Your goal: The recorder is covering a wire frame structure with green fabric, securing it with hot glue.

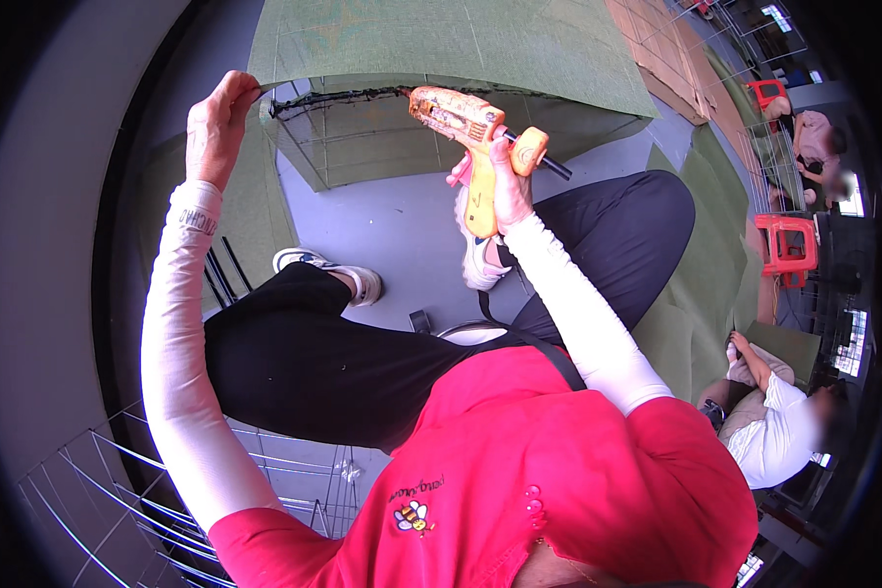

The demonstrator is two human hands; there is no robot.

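The right hand (508, 186) sits just above the middle of the frame, its fingers wrapped tight round the yellow grip of one orange glue gun (465, 122). The gun's nozzle points toward the upper left and meets the dark wire edge of a frame (343, 98) lying under a sheet of green fabric (441, 39) that fills the top centre. The left hand (220, 122), in the upper left, has its fingers pinched closed on the fabric's corner, pulling it over the wire.

Below the hands lies grey floor (392, 225), with two white shoes: one (328, 269) left of centre, the other (480, 260) partly hidden behind the right hand and gun. The person's black-trousered knees flank that gap. More green fabric (706, 284) lies spread at the right. One wire grid panel (118, 490) shows at the lower left. Two red stools (784, 245) stand along the right rim, one higher up, and another person in white (774, 421) sits at the lower right.
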